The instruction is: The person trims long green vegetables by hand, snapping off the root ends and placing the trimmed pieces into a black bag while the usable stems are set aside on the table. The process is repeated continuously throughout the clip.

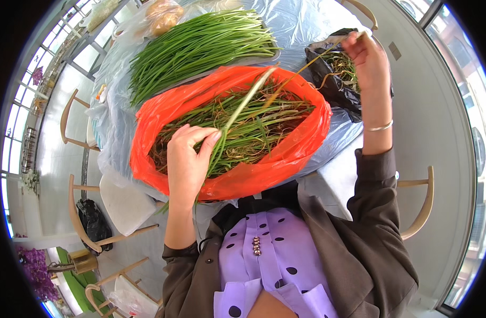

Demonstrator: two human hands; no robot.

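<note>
My left hand (189, 159) pinches a garlic chive stalk (246, 98) between thumb and forefinger, its pale end pointing up and to the right. Beneath it, an orange-red plastic bag (267, 173) lies wide open, full of untrimmed chives (243, 137) mixed with brown, withered leaves. Off to the right, my right hand (368, 57) is raised over a black plastic bag (348, 107) holding green and dry scraps (342, 71). From its fingertips a long yellowed leaf (302, 69) trails back over the red bag.
Behind the red bag, clean chives (203, 47) lie in a heap on a metal tray (263, 59). A clear plastic bag with round brownish items (163, 18) stands at the back left. Thin plastic sheeting (294, 20) covers the table. Wooden chairs (125, 202) surround it.
</note>
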